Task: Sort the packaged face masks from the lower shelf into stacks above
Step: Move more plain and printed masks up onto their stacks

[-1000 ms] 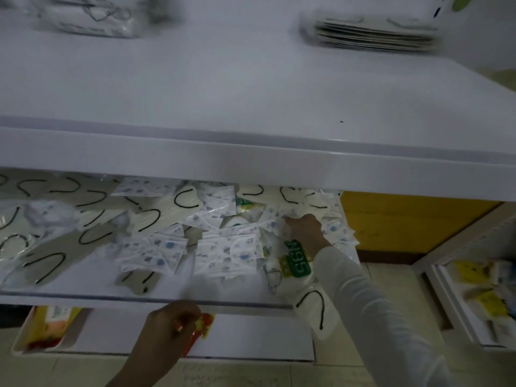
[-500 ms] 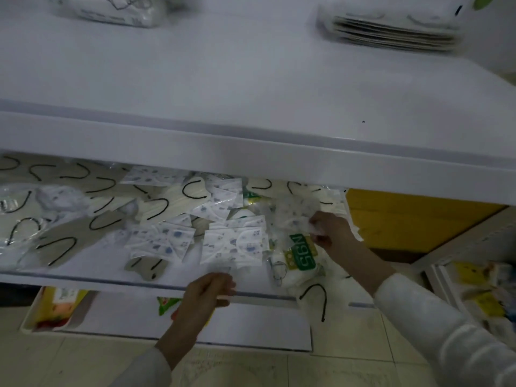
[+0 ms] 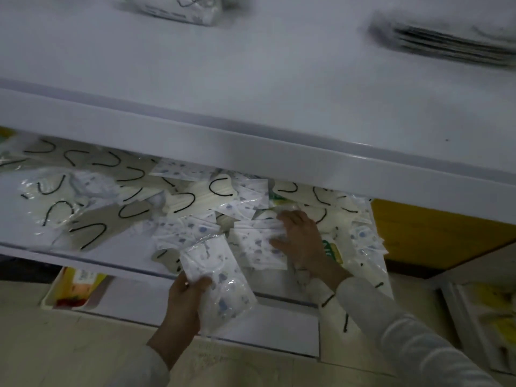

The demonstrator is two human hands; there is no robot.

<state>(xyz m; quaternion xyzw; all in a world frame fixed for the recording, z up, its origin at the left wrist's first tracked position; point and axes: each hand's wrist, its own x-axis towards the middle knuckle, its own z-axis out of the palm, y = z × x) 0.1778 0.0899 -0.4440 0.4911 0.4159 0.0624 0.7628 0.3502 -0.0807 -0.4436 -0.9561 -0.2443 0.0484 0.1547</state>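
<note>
Several packaged face masks lie jumbled on the lower shelf (image 3: 117,254): cream ones with black ear loops (image 3: 195,199) at left and middle, white ones with blue prints (image 3: 184,233) toward the right. My left hand (image 3: 185,296) grips a blue-print mask packet (image 3: 220,275) by its lower left corner, held just in front of the shelf's edge. My right hand (image 3: 300,238) rests with spread fingers on another blue-print packet (image 3: 259,247) lying in the pile. On the upper shelf (image 3: 251,88) stand a stack of blue-print packets (image 3: 178,8) and a flat stack of cream masks (image 3: 446,46), both blurred.
The upper shelf's thick front lip (image 3: 251,152) overhangs the back of the pile. A green-lettered packet (image 3: 332,251) lies under my right wrist. Below, a tray with colourful packs (image 3: 78,286) sits at left, a yellow board (image 3: 435,236) and another rack (image 3: 480,325) at right.
My left hand rose from below the shelf edge and now holds a blue-print packet. My right hand shifted left and lies flat on a packet in the pile. The camera tilted.
</note>
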